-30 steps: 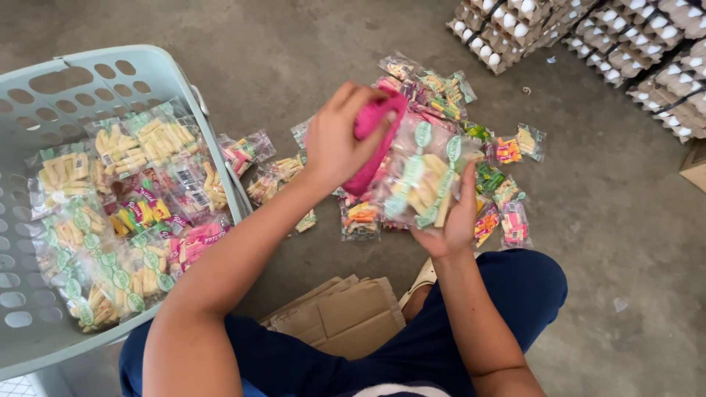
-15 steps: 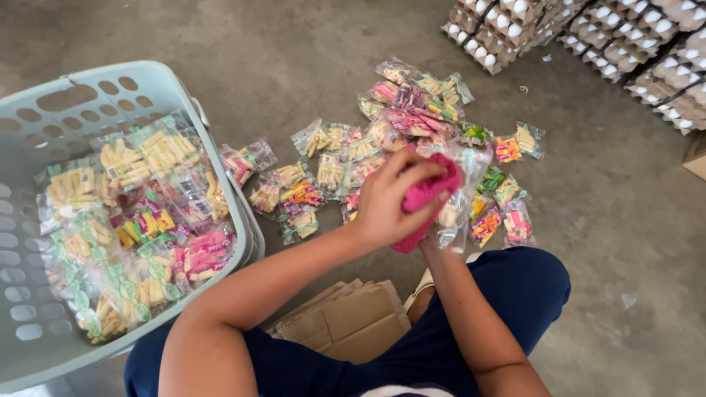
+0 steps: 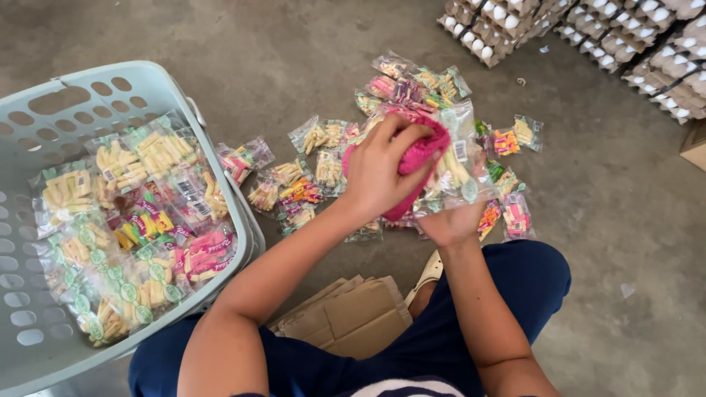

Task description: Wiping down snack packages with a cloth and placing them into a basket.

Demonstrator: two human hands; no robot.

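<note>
My left hand (image 3: 379, 169) presses a pink cloth (image 3: 423, 158) against a clear snack packet (image 3: 460, 173). My right hand (image 3: 450, 224) grips that packet from below, its fingers mostly hidden behind the plastic. Both hands are raised over a scatter of small clear snack packets (image 3: 309, 180) lying on the concrete floor in front of my knees.
A pale blue plastic laundry basket (image 3: 44, 110) at the left holds several packets of snacks. Flattened cardboard (image 3: 349, 312) lies under my legs. Stacked egg trays (image 3: 625, 37) stand at the top right. A cardboard box corner (image 3: 695, 147) shows at the right edge.
The cloth and packet dropped lower and nearer to me, then rose again. My left hand has rubbed the cloth across the packet while my right hand kept its hold.
</note>
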